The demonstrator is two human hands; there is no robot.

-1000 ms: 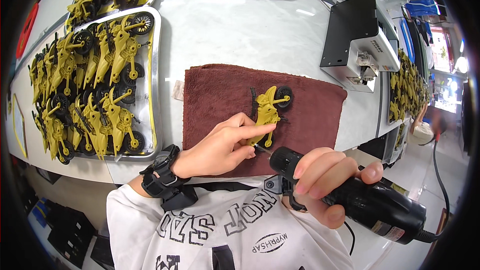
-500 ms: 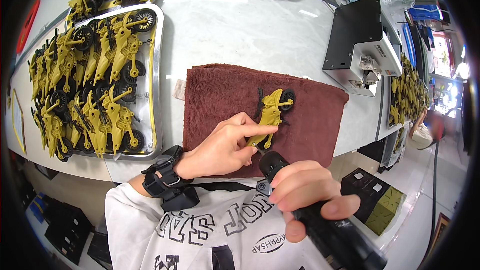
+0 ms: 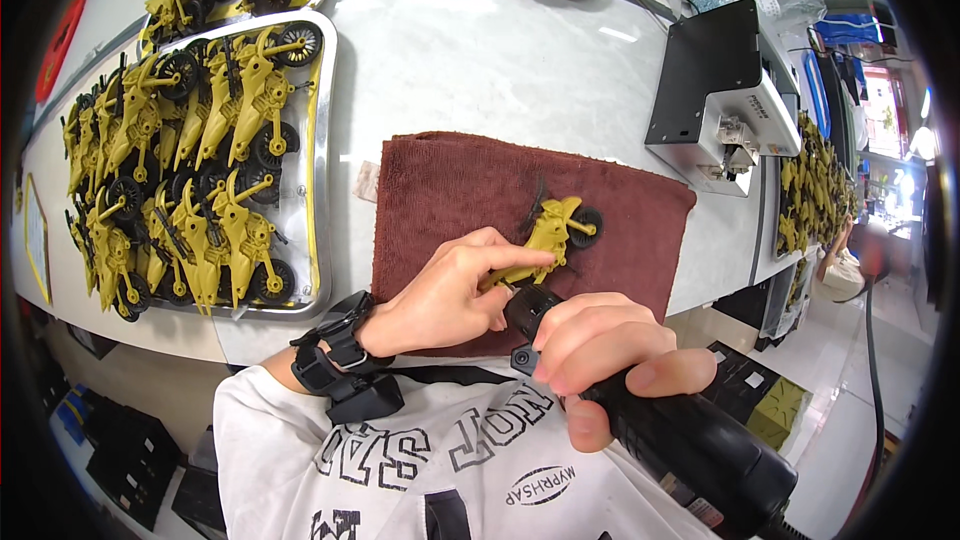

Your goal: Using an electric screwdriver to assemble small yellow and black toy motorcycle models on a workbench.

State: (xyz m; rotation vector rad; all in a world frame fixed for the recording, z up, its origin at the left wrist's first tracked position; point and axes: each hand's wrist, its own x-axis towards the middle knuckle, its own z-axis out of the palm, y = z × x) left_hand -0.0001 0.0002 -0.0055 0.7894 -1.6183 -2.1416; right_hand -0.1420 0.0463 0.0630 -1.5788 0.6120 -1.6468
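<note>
A yellow toy motorcycle with a black wheel lies on a folded brown towel. My left hand pins it there, with the index finger stretched along its body and the thumb tucked beneath. My right hand is wrapped around a black electric screwdriver. The screwdriver's nose meets the near end of the motorcycle, close to my left thumb. Its bit tip and the spot it touches are hidden.
To the left, a metal tray holds rows of similar toy motorcycles, with more trays farther back. A black-and-white boxy device stands right of the towel. Beyond it are piled yellow parts. Dark crates sit lower right.
The screwdriver's nose has moved up and left against the motorcycle, covering the bit visible before. The motorcycle has shifted slightly right and toward me, tilting a little under my left fingers.
</note>
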